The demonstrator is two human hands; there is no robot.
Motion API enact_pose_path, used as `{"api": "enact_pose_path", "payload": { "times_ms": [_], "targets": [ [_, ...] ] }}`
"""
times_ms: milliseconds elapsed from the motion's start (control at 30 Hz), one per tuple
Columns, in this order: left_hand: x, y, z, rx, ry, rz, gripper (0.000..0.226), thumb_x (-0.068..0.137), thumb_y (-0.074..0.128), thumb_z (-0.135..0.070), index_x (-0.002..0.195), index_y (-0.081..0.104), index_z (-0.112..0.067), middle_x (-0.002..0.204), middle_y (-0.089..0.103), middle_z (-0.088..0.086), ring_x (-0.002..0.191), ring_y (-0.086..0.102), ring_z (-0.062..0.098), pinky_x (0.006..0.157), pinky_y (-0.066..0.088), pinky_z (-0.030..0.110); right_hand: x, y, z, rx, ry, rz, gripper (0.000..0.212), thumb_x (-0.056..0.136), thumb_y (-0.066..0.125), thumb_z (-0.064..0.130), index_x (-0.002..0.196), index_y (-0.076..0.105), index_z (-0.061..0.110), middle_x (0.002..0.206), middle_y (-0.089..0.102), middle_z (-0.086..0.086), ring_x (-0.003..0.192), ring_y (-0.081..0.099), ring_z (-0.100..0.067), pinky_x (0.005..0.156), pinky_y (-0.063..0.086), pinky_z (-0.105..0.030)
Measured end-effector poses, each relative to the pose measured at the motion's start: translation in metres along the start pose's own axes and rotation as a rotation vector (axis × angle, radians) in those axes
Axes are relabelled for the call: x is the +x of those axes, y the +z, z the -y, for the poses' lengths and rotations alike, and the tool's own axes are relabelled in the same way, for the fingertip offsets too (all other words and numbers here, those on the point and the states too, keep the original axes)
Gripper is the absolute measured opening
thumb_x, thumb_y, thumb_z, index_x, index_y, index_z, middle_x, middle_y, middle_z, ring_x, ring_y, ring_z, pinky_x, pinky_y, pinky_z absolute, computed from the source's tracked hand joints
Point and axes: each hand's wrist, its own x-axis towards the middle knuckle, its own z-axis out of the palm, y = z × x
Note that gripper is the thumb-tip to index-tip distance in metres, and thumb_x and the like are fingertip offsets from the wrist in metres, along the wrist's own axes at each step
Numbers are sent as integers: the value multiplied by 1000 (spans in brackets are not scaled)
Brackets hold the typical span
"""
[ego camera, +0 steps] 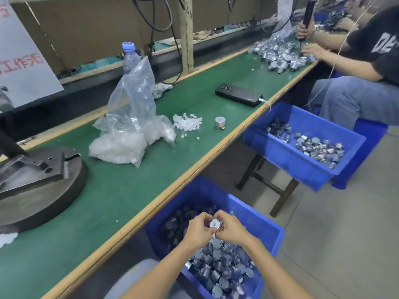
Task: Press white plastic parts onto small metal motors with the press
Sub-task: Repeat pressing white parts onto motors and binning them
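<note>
Motor: 6 o'clock, pinched between fingertips of left hand and right hand, above blue bin of motors. White parts: loose pile on green table, 12 o'clock. Press: 9 o'clock, well apart

Bench, left to right: press, bag of plastic parts, loose plastic parts, single motor, phone behind; near bin and far bin, holding motors, stand before its edge.

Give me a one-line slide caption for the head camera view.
Over the blue bin, left hand and right hand hold a small motor beside the green bench.
</note>
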Motion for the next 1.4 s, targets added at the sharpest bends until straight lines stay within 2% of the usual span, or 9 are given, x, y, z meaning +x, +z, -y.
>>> {"api": "enact_pose_path", "payload": {
  "times_ms": [200, 367, 533, 667, 800, 933, 1067, 1200, 1400],
  "targets": [
    [3, 6, 14, 68, -48, 65, 32, 87, 60, -8, 118, 56, -7, 118, 61, 7, 105, 60, 19, 89, 44, 23, 10, 20, -21, -85, 89, 36, 26, 77, 57, 0, 94, 45, 15, 96, 54, -6, 81, 45, -17, 58, 33, -21],
    [4, 4, 20, 67, -67, 61, 34, 87, 64, -12, 120, 56, -8, 115, 61, 8, 103, 59, 21, 85, 43, 21, 7, 23, -34, -77, 127, 28, 27, 77, 55, -2, 92, 44, 16, 96, 50, -2, 84, 45, -16, 58, 29, -18],
    [4, -1, 19, 61, -50, 54, 34, 89, 62, -11, 122, 54, -9, 119, 58, 7, 85, 53, 11, 68, 36, 10, 10, 13, -28, -10, 139, -26, 27, 79, 53, -5, 104, 54, 6, 98, 50, -2, 78, 45, -16, 64, 34, -21],
    [-1, -7, 15, 71, -7, 35, 32, 88, 63, -14, 120, 56, -10, 119, 59, 4, 87, 54, 10, 70, 35, 7, 6, -2, -17, 21, 94, -69, 26, 82, 51, -2, 105, 54, 7, 92, 55, -3, 65, 44, -11, 60, 38, -20],
    [-11, -23, -8, 48, 56, 36, 34, 87, 64, -17, 120, 57, -10, 119, 60, 3, 90, 57, 10, 82, 43, 16, -4, -23, -6, 9, 37, -130, 16, 85, 55, 10, 99, 57, 19, 77, 62, 7, 65, 51, -6, 62, 41, -17],
    [-23, -54, -44, 9, 165, -12, 34, 87, 64, -17, 120, 58, -11, 120, 61, 3, 88, 57, 9, 82, 42, 16, -8, -46, 28, 3, -58, -244, 17, 82, 61, 10, 84, 58, 27, 64, 63, 10, 59, 55, -4, 62, 40, -20],
    [-44, -90, -61, 26, 252, -70, 35, 89, 61, -16, 122, 56, -9, 119, 61, 5, 95, 60, 16, 82, 42, 17, -12, -61, 77, 25, -191, -314, 26, 82, 64, 8, 75, 60, 33, 68, 67, 1, 59, 55, -14, 61, 45, -22],
    [-64, -130, -66, -7, 300, -172, 33, 87, 61, -14, 119, 58, -9, 113, 64, 6, 78, 54, 11, 69, 38, 7, -18, -69, 135, 76, -341, -334, 22, 83, 64, 4, 78, 66, 26, 71, 69, -5, 69, 62, -29, 68, 51, -39],
    [-107, -210, -51, -24, 295, -368, 30, 86, 63, -20, 115, 59, -17, 105, 62, -5, 70, 52, 0, 62, 37, -1, -10, -58, 230, 64, -548, -261, 10, 85, 64, 4, 84, 66, 14, 77, 67, -15, 73, 59, -38, 70, 49, -38]
  ]
}}
